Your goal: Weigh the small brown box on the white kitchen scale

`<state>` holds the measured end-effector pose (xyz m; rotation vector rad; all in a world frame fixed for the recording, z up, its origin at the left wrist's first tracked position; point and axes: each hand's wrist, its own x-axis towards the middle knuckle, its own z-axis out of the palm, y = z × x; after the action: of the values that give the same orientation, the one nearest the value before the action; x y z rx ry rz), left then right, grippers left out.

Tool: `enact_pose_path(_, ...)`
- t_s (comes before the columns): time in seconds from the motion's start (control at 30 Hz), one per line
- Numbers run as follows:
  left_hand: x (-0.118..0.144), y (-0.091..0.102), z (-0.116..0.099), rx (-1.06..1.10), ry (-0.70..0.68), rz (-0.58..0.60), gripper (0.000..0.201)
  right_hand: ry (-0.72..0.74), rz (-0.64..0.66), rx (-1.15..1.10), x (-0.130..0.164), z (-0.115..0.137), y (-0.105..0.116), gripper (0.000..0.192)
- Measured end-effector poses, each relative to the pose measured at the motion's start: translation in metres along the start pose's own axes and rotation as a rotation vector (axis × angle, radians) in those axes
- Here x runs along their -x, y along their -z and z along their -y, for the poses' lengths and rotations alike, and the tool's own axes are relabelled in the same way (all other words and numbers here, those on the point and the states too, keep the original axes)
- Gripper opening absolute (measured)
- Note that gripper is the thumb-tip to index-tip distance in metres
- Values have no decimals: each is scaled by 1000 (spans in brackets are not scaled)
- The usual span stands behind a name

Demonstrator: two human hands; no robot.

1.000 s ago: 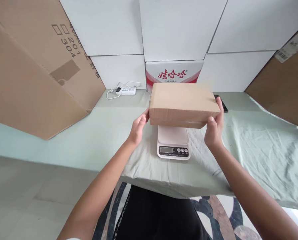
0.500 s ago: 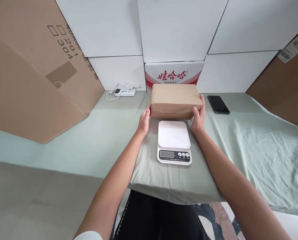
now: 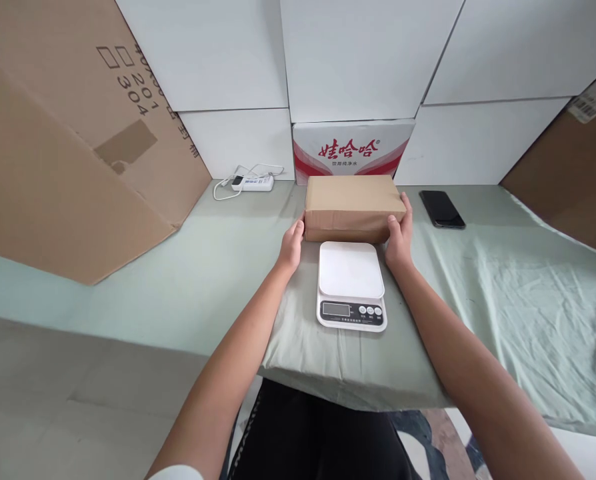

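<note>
A plain brown cardboard box point(image 3: 353, 195) is gripped from both sides just behind a white kitchen scale point(image 3: 351, 270). My left hand point(image 3: 293, 243) presses on its left end, the fingers partly hidden behind it. On the right end, my right hand point(image 3: 399, 233) has the thumb on the front face and fingers along the side. The scale's platform is bare; its display and several round buttons face me. Whether the box's underside touches the table cannot be made out.
A red and white carton point(image 3: 351, 150) stands against the white wall behind. To the left lie a white power strip with its cable point(image 3: 253, 183) and a large cardboard sheet point(image 3: 73, 147). A black phone point(image 3: 442, 209) rests right, near another brown carton point(image 3: 573, 167). Green cloth point(image 3: 218, 280) covers the table.
The box sits slightly lower and closer to the scale, uncovering more of the printing on the carton behind. Both hands keep their hold on it. The view has shifted slightly.
</note>
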<state>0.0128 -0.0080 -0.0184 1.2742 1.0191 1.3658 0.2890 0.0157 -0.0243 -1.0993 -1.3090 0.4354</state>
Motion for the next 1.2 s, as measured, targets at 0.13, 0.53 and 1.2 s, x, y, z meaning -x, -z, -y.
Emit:
enact_pose_path(0.13,2,0,-3,-21,4,14,77,4,-10,9,0,-2,1,82)
enact_pose_path(0.53,8,-1,-4,-45,38,-6,78,-22,-27,-12,6,0,2,73)
enact_pose_path(1.2,-9,39,-12,24,10,-314,92,-240,-310,-176,-6,-18,14,64)
